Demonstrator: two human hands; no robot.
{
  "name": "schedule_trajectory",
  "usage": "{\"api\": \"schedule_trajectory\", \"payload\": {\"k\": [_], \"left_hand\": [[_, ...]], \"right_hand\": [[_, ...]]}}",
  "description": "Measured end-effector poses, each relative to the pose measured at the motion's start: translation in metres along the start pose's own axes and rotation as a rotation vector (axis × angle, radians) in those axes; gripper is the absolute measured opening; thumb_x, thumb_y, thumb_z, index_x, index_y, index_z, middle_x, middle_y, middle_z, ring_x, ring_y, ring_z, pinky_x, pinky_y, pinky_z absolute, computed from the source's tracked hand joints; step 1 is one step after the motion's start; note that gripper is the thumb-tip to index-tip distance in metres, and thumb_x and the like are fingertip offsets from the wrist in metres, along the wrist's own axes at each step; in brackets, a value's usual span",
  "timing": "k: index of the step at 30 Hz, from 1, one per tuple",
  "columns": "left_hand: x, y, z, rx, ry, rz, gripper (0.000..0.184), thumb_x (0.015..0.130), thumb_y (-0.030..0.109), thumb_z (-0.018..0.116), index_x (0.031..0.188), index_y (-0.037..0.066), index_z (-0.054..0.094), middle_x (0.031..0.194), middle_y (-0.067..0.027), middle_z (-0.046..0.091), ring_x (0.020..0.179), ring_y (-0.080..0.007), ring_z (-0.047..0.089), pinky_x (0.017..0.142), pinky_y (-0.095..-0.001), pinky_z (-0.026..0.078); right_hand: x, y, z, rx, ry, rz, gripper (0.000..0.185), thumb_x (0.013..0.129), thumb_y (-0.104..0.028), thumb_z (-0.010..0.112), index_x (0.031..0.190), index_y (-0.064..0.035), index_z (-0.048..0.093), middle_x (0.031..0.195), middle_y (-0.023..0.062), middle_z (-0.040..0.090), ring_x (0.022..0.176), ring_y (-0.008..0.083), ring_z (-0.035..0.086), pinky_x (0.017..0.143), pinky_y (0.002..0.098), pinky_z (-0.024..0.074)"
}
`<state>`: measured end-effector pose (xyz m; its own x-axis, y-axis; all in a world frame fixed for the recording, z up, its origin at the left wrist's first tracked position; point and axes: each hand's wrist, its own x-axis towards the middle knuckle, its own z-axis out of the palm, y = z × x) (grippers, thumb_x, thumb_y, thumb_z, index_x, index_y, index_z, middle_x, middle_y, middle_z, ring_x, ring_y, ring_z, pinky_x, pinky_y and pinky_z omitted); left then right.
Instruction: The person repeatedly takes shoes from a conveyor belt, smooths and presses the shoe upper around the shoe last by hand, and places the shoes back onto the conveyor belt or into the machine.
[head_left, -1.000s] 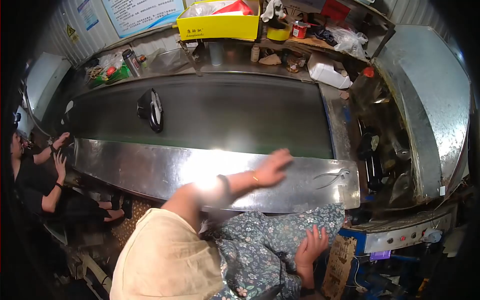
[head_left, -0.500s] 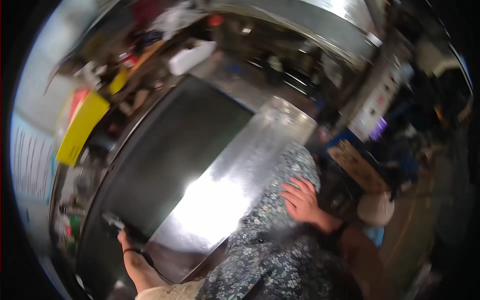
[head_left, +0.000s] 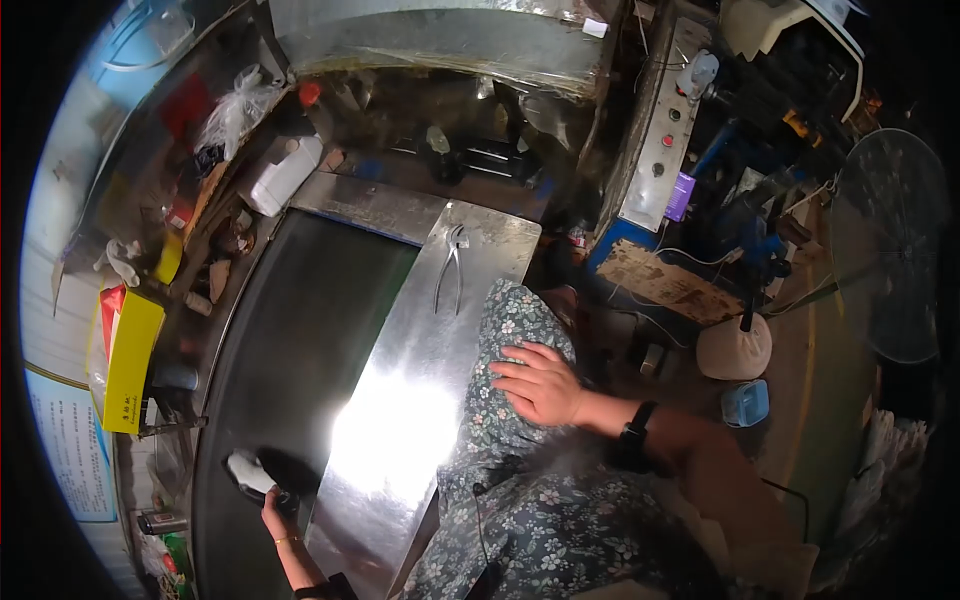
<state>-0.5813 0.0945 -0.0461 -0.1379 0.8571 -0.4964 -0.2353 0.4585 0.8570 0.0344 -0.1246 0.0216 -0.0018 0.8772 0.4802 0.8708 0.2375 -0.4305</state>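
My left hand (head_left: 277, 517) is closed around the near end of a black-and-white object (head_left: 250, 472), perhaps a shoe, over the dark belt (head_left: 310, 300). The object's pale rounded end points away from the hand; its exact kind is unclear. My right hand (head_left: 540, 385) lies flat on the floral cloth (head_left: 500, 345) over my leg, fingers slightly apart, with nothing in it. Between belt and leg runs a shiny metal plate (head_left: 400, 370) with strong glare. Long-handled pliers (head_left: 452, 272) rest on the plate's far end, away from both hands.
Left of the belt stand a yellow box (head_left: 137, 365) and a white plastic container (head_left: 285, 177). A control panel (head_left: 665, 140) with buttons is at the upper right. Beyond my right arm are a pale rounded container (head_left: 735, 348) and a blue tub (head_left: 745, 403).
The view has turned and is sharper, so the pliers show clearly. The black-and-white object by my left hand is more visible. My right hand still lies on the floral cloth.
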Motion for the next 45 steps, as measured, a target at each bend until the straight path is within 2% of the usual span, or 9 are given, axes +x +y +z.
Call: {"api": "schedule_trajectory", "payload": {"k": [6, 12, 16, 20, 23, 29, 38, 40, 45], "left_hand": [[-0.123, 0.032, 0.15, -0.247, -0.476, -0.128, 0.035, 0.086, 0.025, 0.062, 0.105, -0.004, 0.062, 0.097, -0.0178, 0.069, 0.086, -0.0279, 0.068, 0.079, -0.0387, 0.056], [-0.23, 0.004, 0.312, 0.188, -1.015, 0.104, 0.063, 0.075, 0.015, 0.076, 0.129, -0.005, 0.049, 0.104, -0.0144, 0.066, 0.092, -0.0223, 0.065, 0.083, -0.0329, 0.052], [-0.276, 0.015, 0.387, 0.914, -1.356, 0.339, 0.084, 0.072, 0.021, 0.088, 0.137, -0.008, 0.042, 0.127, -0.0189, 0.059, 0.12, -0.0255, 0.057, 0.102, -0.0391, 0.045], [-0.276, -0.047, 0.459, 0.58, -1.09, 0.772, 0.104, 0.072, 0.026, 0.089, 0.152, 0.001, 0.027, 0.143, -0.0163, 0.045, 0.131, -0.0227, 0.044, 0.111, -0.037, 0.035], [-0.275, -0.044, 0.473, 0.589, -1.178, 0.608, 0.095, 0.079, 0.018, 0.082, 0.152, 0.0, 0.025, 0.149, -0.0155, 0.038, 0.137, -0.0236, 0.039, 0.114, -0.0367, 0.032], [-0.277, -0.041, 0.477, 0.473, -1.309, 0.428, 0.087, 0.082, 0.005, 0.076, 0.152, 0.003, 0.026, 0.153, -0.0129, 0.033, 0.14, -0.0223, 0.035, 0.115, -0.0359, 0.031], [-0.262, -0.059, 0.503, 0.639, -0.992, 1.108, 0.069, 0.068, 0.007, 0.082, 0.131, 0.005, 0.054, 0.16, -0.0244, 0.019, 0.142, -0.0299, 0.037, 0.11, -0.0376, 0.036], [-0.255, -0.059, 0.517, 0.564, -1.121, 0.831, 0.064, 0.071, 0.008, 0.082, 0.129, 0.003, 0.054, 0.149, -0.0224, 0.041, 0.13, -0.026, 0.049, 0.103, -0.0344, 0.044], [-0.278, -0.035, 0.53, 0.497, -1.134, 0.264, 0.056, 0.083, 0.008, 0.077, 0.132, 0.004, 0.05, 0.113, -0.0034, 0.062, 0.104, -0.0123, 0.058, 0.093, -0.0261, 0.047]], "right_hand": [[0.008, 0.004, -0.007, 0.22, -0.082, 0.112, 0.019, 0.089, -0.022, 0.066, 0.101, -0.0085, 0.072, 0.12, 0.0053, 0.066, 0.119, 0.0283, 0.057, 0.105, 0.0432, 0.038], [0.07, -0.01, -0.09, 1.2, 0.161, 0.363, 0.072, 0.099, -0.033, 0.06, 0.154, -0.0074, 0.022, 0.143, 0.0221, 0.046, 0.113, 0.0173, 0.057, 0.09, 0.032, 0.0475], [0.053, -0.017, -0.135, 0.855, 0.551, 0.457, 0.046, 0.099, -0.028, 0.062, 0.135, -0.0065, 0.044, 0.109, 0.0087, 0.064, 0.094, 0.0148, 0.059, 0.085, 0.0317, 0.049], [0.011, -0.016, -0.101, 0.38, 0.25, 0.168, 0.039, 0.094, -0.029, 0.066, 0.127, -0.0104, 0.054, 0.102, 0.0182, 0.068, 0.092, 0.0276, 0.07, 0.08, 0.0361, 0.0532], [0.014, -0.019, -0.132, 0.42, -0.061, 0.462, 0.044, 0.093, -0.034, 0.065, 0.128, -0.0099, 0.054, 0.099, 0.0216, 0.067, 0.092, 0.0367, 0.068, 0.078, 0.0394, 0.0538], [0.012, -0.004, -0.122, 0.309, 0.117, 0.198, 0.048, 0.094, -0.037, 0.063, 0.132, -0.0114, 0.054, 0.101, 0.0186, 0.07, 0.088, 0.0381, 0.069, 0.074, 0.0428, 0.0546], [-0.06, -0.013, -0.073, 0.793, 0.314, 0.408, 0.065, 0.096, -0.024, 0.063, 0.15, -0.006, 0.032, 0.139, 0.0196, 0.053, 0.129, 0.0264, 0.053, 0.106, 0.0347, 0.0408], [-0.09, -0.013, -0.043, 0.88, 0.361, 0.759, 0.043, 0.098, -0.018, 0.06, 0.135, 0.0011, 0.051, 0.118, 0.0106, 0.065, 0.11, 0.0141, 0.057, 0.098, 0.0315, 0.0447], [-0.066, 0.017, -0.099, 1.209, 0.275, 0.742, 0.016, 0.097, -0.011, 0.062, 0.102, 0.0033, 0.067, 0.09, -0.0053, 0.062, 0.079, 0.0038, 0.051, 0.071, 0.0221, 0.0452]]}}
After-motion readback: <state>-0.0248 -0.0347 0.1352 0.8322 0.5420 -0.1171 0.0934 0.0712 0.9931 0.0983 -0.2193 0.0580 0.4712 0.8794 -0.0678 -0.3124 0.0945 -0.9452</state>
